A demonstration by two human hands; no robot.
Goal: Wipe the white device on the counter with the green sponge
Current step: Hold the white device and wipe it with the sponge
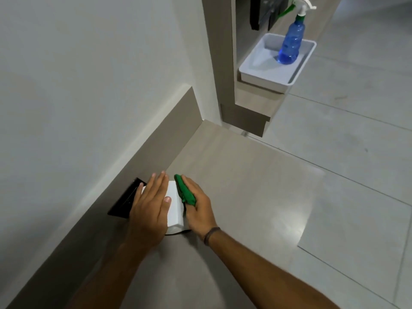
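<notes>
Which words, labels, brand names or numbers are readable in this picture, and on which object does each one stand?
None can be read.
White device: no print visible on its bare faces; the left hand covers much of its top.
Blue spray bottle: no label visible.
Black object against the wall: no text legible.
Green sponge, white tray: plain.

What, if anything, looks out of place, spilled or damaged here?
Nothing stands out. The left hand steadies the white device while the right hand presses the green sponge against its side. The spray bottle stands upright in its tray.
</notes>
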